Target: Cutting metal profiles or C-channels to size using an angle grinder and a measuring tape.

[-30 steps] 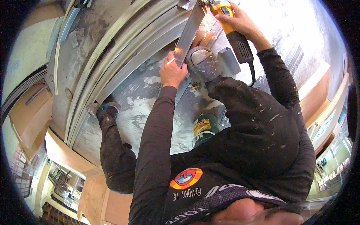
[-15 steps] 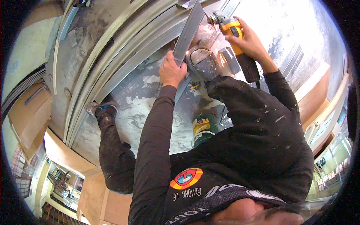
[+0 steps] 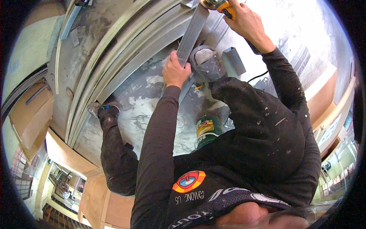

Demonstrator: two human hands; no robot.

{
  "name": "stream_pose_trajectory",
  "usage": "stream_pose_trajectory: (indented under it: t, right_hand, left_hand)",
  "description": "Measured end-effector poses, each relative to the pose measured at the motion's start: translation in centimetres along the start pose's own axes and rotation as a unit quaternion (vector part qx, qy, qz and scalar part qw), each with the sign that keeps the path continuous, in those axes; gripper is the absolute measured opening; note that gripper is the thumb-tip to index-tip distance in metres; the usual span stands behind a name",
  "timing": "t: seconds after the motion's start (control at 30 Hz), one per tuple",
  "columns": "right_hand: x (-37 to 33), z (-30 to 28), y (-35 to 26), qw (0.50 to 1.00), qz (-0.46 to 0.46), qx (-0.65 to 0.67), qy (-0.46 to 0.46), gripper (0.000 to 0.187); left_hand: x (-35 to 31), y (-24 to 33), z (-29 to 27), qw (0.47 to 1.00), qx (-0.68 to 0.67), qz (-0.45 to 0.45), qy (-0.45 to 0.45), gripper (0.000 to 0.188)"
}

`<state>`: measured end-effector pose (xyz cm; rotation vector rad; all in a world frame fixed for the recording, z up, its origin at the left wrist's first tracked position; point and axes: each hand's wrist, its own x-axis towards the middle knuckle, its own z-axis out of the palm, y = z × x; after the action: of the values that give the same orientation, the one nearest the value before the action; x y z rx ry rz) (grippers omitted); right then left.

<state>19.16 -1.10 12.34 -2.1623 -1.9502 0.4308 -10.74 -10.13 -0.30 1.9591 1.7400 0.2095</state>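
My left hand [image 3: 176, 71] is closed round a grey metal bar [image 3: 193, 32], gripping it near its lower end. The bar slants up and away to the right. My right hand [image 3: 246, 23] holds a yellow and black angle grinder [image 3: 225, 7] at the top of the view. The grinder's disc [image 3: 207, 4] is at the far end of the bar; whether it touches the metal I cannot tell. Part of the grinder is hidden by my hand and cut off by the view's edge. My right shoe [image 3: 209, 63] is beside the bar.
Several long metal profiles [image 3: 126, 72] run along the floor at the left, by my left shoe [image 3: 108, 108]. A short square tube [image 3: 234, 61] lies right of my right shoe. A green bucket [image 3: 209, 130] stands between my legs. A black cord [image 3: 257, 76] trails at the right.
My right hand has carried the grinder up and away, from beside the bar to its far end. The sparks and glow near my right shoe are gone. My left hand has hardly moved.
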Motion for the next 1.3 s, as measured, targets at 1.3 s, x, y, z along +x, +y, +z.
stream_pose_trajectory:
  t: [1.3]
  right_hand:
    - [-5.0,6.3,2.9,0.991,-0.063,-0.015,0.12,0.084]
  left_hand:
    - [3.7,-4.3,-1.7,0.95,-0.27,0.017,-0.155,0.06]
